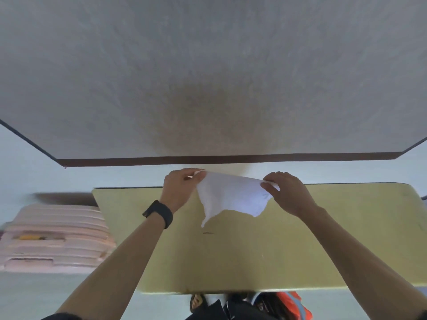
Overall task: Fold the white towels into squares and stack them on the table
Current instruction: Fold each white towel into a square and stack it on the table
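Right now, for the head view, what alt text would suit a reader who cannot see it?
The left hand and right hand pinch the top corners of a white towel, holding it spread and hanging over a yellow-green table. The left wrist wears a black band; a pink stack lies to the left.

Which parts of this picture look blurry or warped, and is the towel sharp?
Head view: the pink stack at the left is smeared with blur; the white towel, pinched by the left hand and right hand, is fairly sharp; the yellow table bows at its edges from wide-angle distortion; a soft shadow darkens the wall above.
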The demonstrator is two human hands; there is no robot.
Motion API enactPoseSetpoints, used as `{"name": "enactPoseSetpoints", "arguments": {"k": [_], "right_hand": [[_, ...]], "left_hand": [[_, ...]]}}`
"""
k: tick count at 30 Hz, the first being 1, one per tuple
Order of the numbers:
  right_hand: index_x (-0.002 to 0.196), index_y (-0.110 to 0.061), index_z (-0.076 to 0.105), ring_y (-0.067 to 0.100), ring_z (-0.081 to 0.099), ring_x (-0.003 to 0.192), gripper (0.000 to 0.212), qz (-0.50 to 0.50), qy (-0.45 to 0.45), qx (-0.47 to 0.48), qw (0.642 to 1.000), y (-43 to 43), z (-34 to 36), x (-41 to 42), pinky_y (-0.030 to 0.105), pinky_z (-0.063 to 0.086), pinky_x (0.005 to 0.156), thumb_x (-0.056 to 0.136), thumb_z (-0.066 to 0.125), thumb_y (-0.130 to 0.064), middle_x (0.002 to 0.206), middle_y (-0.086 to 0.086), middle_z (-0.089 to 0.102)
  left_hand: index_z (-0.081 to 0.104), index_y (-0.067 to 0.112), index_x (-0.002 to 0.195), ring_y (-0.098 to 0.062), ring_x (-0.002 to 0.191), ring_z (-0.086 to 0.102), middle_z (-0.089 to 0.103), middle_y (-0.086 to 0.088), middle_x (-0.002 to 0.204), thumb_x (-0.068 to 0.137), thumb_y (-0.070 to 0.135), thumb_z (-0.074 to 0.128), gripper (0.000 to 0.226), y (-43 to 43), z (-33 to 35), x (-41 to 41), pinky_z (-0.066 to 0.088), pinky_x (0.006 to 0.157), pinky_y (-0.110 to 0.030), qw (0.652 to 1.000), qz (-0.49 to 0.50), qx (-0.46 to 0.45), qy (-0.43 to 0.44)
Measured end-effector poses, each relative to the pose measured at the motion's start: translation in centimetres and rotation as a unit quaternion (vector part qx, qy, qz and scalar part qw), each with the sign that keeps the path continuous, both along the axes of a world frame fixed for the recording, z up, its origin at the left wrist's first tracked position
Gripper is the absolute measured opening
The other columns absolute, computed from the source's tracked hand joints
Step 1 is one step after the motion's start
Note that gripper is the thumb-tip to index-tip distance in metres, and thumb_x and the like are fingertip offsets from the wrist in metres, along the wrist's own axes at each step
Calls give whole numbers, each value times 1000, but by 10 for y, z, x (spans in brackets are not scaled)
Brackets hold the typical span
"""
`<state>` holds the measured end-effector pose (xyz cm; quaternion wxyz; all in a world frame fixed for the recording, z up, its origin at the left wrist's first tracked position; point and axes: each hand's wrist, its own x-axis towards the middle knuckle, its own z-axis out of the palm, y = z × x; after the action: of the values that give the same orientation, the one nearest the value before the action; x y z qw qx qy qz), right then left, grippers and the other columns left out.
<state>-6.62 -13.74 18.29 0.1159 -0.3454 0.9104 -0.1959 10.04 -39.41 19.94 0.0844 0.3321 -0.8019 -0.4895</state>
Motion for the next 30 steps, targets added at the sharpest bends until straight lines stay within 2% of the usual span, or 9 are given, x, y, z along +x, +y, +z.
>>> {"name": "enactPoseSetpoints", "arguments": {"k": [3, 7, 10, 12, 15, 19, 22, 26, 30], "right_hand": [[108, -28, 65, 15, 58, 94, 18, -24, -4, -7, 1000, 4, -1, -8, 36, 46, 83, 101, 51, -36, 96, -13, 65], [110, -28, 63, 17, 64, 90, 16, -49, -29, -44, 997, 7, -2, 2, 37, 51, 80, 101, 52, -34, 97, -8, 70], [109, -26, 58, 22, 66, 85, 12, -59, -67, -33, 996, 16, -9, 22, 38, 53, 75, 101, 50, -32, 93, -3, 71], [105, -27, 59, 18, 65, 83, 10, -52, -110, -22, 992, 25, -16, 35, 31, 52, 72, 101, 51, -30, 88, -7, 71], [93, -33, 65, 1, 64, 78, 7, -38, -183, -2, 982, 39, -18, 50, 11, 43, 63, 96, 59, -30, 75, -19, 71], [82, -33, 73, 7, 68, 77, 6, -46, -283, 21, 958, 47, -14, 55, 29, 51, 73, 87, 73, -37, 71, -14, 73], [79, -29, 74, 9, 68, 76, 9, -58, -310, 26, 949, 42, -18, 50, 30, 51, 70, 84, 77, -36, 70, -10, 74], [83, -28, 75, 6, 70, 77, 8, -80, -308, 27, 948, 26, -38, 33, 23, 50, 68, 83, 78, -36, 72, -9, 74], [82, -35, 74, 4, 66, 84, 4, -98, -279, 36, 955, 6, -75, 10, 13, 45, 65, 85, 75, -33, 80, -16, 72]], "left_hand": [[77, 26, 103, -8, 89, 67, 73, 14, 90, 91, 43, 64, 24, -8, -5, 6, 49, 84, -26, 999, 33, -11, -1], [76, 28, 96, -2, 72, 60, 69, 11, 78, 89, 32, 71, 10, -7, -11, 19, 42, 67, -9, 999, 41, -13, 10], [76, 37, 86, -3, 80, 67, 73, 15, 81, 84, 37, 74, 3, -8, -23, 38, 48, 75, -18, 999, 15, 18, -22], [76, 39, 82, -6, 83, 69, 75, 15, 81, 84, 36, 74, 4, -9, -30, 54, 50, 79, -24, 997, -16, 47, -53], [77, 32, 84, -7, 78, 66, 75, 7, 81, 87, 25, 74, 8, -11, -36, 75, 49, 74, -24, 987, -52, 99, -111], [78, 25, 91, -18, 93, 67, 76, 0, 93, 86, 26, 75, 7, -18, -43, 90, 52, 83, -33, 968, -70, 165, -175], [77, 21, 95, -17, 94, 67, 76, 0, 96, 87, 26, 73, 10, -19, -48, 87, 52, 88, -35, 961, -74, 193, -186], [74, 15, 106, -18, 96, 68, 74, 0, 100, 89, 26, 72, 20, -22, -66, 66, 52, 89, -36, 956, -67, 192, -210], [76, 21, 102, -15, 93, 63, 68, 7, 94, 87, 37, 72, 22, -28, -101, 43, 46, 81, -28, 968, -58, 70, -235]]}}
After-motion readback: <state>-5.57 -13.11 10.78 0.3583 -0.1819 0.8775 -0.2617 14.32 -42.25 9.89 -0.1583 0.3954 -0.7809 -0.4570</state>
